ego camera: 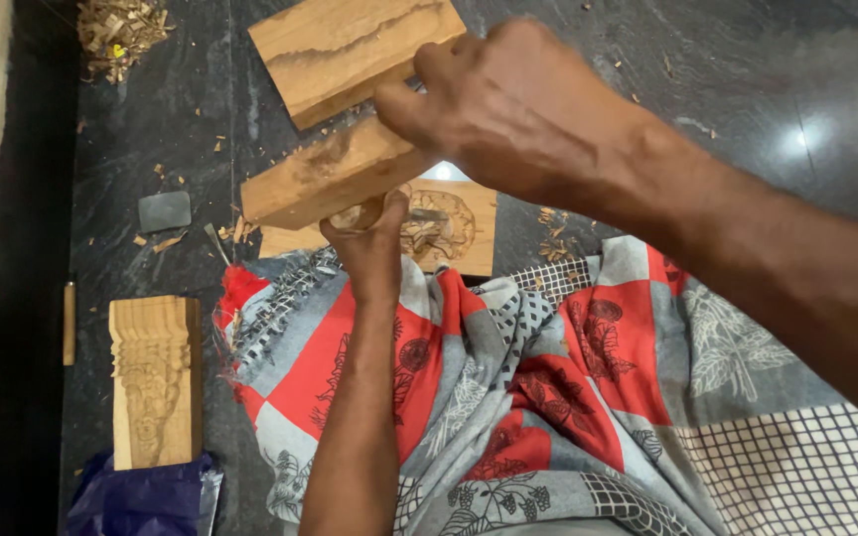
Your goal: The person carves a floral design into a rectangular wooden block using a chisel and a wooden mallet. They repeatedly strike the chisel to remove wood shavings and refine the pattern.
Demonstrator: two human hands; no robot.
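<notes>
My right hand (513,104) grips a wooden block (325,184) used like a mallet, held slanted above the work. My left hand (369,243) is closed around a chisel handle (355,213), whose top sits just under the block. Below both lies a flat wooden panel (449,223) with a carved floral figure, partly hidden by my hands. The chisel's blade is hidden.
A larger plain wood plank (350,50) lies at the top. A carved wooden piece (154,382) rests at left, above a blue plastic bag (141,496). A grey sharpening stone (165,210), wood chips (116,30) and a patterned cloth (568,397) over my lap surround the dark stone floor (767,79).
</notes>
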